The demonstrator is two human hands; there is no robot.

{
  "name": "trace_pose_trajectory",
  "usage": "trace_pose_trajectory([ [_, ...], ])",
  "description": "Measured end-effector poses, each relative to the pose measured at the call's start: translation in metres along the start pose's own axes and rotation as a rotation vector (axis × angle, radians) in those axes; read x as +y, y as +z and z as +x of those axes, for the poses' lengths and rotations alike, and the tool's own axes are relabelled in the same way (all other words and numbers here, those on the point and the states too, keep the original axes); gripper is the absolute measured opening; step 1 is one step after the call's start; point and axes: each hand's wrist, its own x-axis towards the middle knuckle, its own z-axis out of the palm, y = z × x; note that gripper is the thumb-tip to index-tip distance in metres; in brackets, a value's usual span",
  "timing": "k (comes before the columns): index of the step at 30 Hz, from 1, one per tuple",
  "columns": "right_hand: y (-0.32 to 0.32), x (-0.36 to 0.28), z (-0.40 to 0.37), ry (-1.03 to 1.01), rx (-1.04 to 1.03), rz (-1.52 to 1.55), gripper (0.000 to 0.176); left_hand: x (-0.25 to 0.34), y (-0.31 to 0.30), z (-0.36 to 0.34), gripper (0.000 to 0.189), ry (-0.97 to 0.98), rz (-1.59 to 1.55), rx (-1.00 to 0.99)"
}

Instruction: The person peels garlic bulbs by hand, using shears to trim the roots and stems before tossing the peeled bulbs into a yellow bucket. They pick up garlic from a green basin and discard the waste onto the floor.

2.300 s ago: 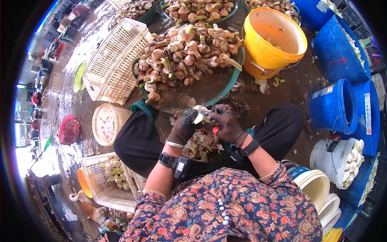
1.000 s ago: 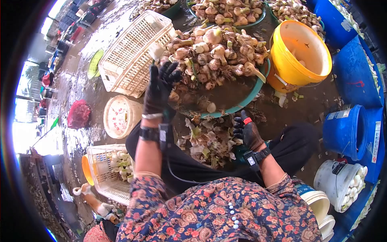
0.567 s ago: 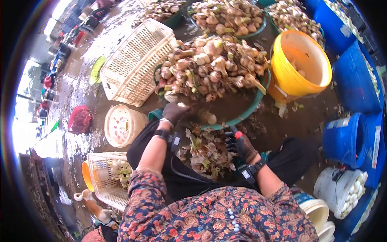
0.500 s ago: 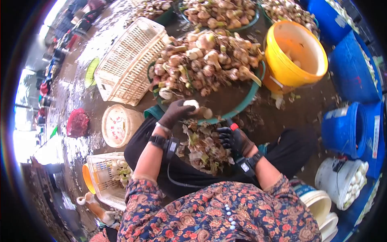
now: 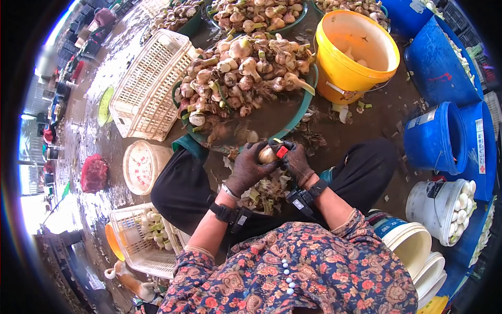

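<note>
The person's left hand [image 5: 250, 166], in a dark glove, cups a pale bulb [image 5: 267, 155], thumb and fingers closed around its sides. The bulb sits just past the near rim of the green tub [image 5: 305, 111], apart from it, over a loose heap of peelings [image 5: 267, 194]. The right hand [image 5: 297, 163] meets the bulb at its other side, fingers curled narrow beside a small red piece [image 5: 282, 152]; whether they pinch the bulb or only press on it cannot be told.

To handle it well, the left grip probably ought to stay snug without squeezing, since a round bulb could roll under sideways pressure. The left thumb is best kept clear of the red piece, in case that has an edge. Working low over the peelings should let scraps drop there.

The held bulb looks smooth and rounded. The heap of bulbs [image 5: 246, 73], towards the tub's far edge, is rougher: knobbly, earth-stained, with stiff stalks and stringy roots. The peelings look papery, thin and crumpled, with greenish bits among them
</note>
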Motion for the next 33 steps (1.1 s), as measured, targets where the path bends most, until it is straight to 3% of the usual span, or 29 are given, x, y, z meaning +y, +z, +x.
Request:
trace_pose_trajectory([
  [2,0.001,-0.002,0.0,-0.045,-0.006,-0.066,0.023,-0.008,-0.003,0.002,0.059,-0.015,-0.127,-0.051],
  [4,-0.005,-0.009,0.0,0.08,-0.09,-0.135,0.024,-0.015,-0.01,0.004,0.059,-0.029,-0.257,-0.096],
  [6,-0.013,-0.006,-0.002,0.027,-0.143,-0.065,0.026,-0.018,-0.019,0.006,0.06,-0.356,-0.829,-0.348],
  [7,-0.016,-0.002,-0.002,-0.025,-0.196,0.005,0.029,-0.015,-0.018,0.006,0.06,-0.353,-0.829,-0.349],
  [8,-0.012,0.005,-0.001,-0.026,-0.159,0.063,0.044,-0.01,-0.014,0.004,0.058,-0.36,-0.887,-0.279],
  [9,-0.012,0.01,0.001,-0.027,-0.158,0.063,0.044,-0.005,-0.009,0.002,0.056,-0.366,-0.945,-0.21],
  [10,-0.009,0.006,0.001,0.18,-0.133,0.159,0.048,-0.016,0.009,0.0,0.058,-0.31,-0.908,-0.087],
  [11,0.0,-0.007,-0.004,0.387,-0.105,0.255,0.053,-0.015,0.015,-0.001,0.058,-0.307,-0.909,-0.092],
  [12,0.007,-0.02,-0.014,0.428,-0.145,0.23,0.06,-0.015,0.022,-0.003,0.061,-0.209,-0.797,-0.076],
  [15,-0.001,-0.013,-0.012,0.279,-0.235,0.132,0.059,-0.014,0.022,-0.003,0.062,-0.072,-0.56,0.007],
  [18,0.0,-0.021,-0.012,0.328,-0.219,0.005,0.056,-0.018,0.008,-0.001,0.037,0.071,-0.164,-0.085],
  [21,-0.023,0.02,0.018,0.326,-0.313,-0.036,0.044,-0.019,0.012,-0.005,0.032,0.015,-0.102,-0.02],
  [23,-0.022,0.025,0.02,0.116,-0.298,-0.167,0.033,-0.024,0.017,-0.006,0.026,-0.063,-0.24,-0.032],
  [25,-0.019,0.015,0.011,0.018,-0.316,-0.163,0.032,-0.045,0.03,-0.003,0.027,-0.409,-0.72,0.031],
  [26,-0.014,0.005,0.005,-0.085,-0.335,-0.161,0.034,-0.037,0.015,-0.002,0.029,-0.573,-1.008,-0.049],
  [27,-0.012,0.0,-0.001,-0.078,-0.335,-0.16,0.034,-0.052,0.018,-0.002,0.029,-0.478,-1.108,-0.056],
  [29,-0.007,-0.008,-0.005,-0.072,-0.433,0.086,0.04,-0.029,0.015,-0.009,0.029,0.067,-0.418,0.302],
  [30,-0.01,-0.011,-0.005,-0.047,-0.423,0.078,0.046,-0.03,0.009,-0.01,0.029,0.069,-0.418,0.303],
  [31,-0.01,-0.01,-0.003,-0.049,-0.425,0.074,0.046,-0.034,0.002,-0.01,0.03,0.104,-0.176,0.259],
  [32,-0.01,-0.007,0.0,-0.293,-0.346,-0.192,0.046,-0.037,-0.003,-0.011,0.032,0.137,0.064,0.213],
  [33,-0.009,-0.004,0.001,-0.534,-0.257,-0.456,0.047,-0.039,-0.005,-0.01,0.032,0.136,0.063,0.215],
])
